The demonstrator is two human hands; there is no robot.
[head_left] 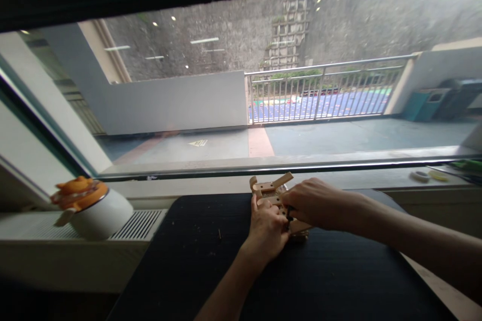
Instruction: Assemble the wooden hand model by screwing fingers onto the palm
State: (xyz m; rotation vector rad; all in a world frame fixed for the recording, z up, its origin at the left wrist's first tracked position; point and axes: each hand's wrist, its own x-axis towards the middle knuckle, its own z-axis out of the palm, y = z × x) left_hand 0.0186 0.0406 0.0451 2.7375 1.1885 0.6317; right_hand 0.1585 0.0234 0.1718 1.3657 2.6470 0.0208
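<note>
A light wooden construction of small pieces with drilled holes (pixel 266 187) sits on the dark tabletop (pixel 196 266), near the window. My left hand (pixel 265 228) grips its near left side, fingers curled round the wood. From the right, my right hand (pixel 311 203) bends over the same construction, fingers closed on a small dark object (pixel 289 212), whose kind I cannot make out. One wooden strip slants upward at the far end, and another part shows below my right hand. My fingers hide much of the middle.
A small thin piece (pixel 220 234) lies on the table to the left. On the vented sill stands a white container with an orange animal-shaped lid (pixel 101 215). Tape rolls (pixel 419 176) lie on the sill at right. A window (pixel 181 105) spans the far side.
</note>
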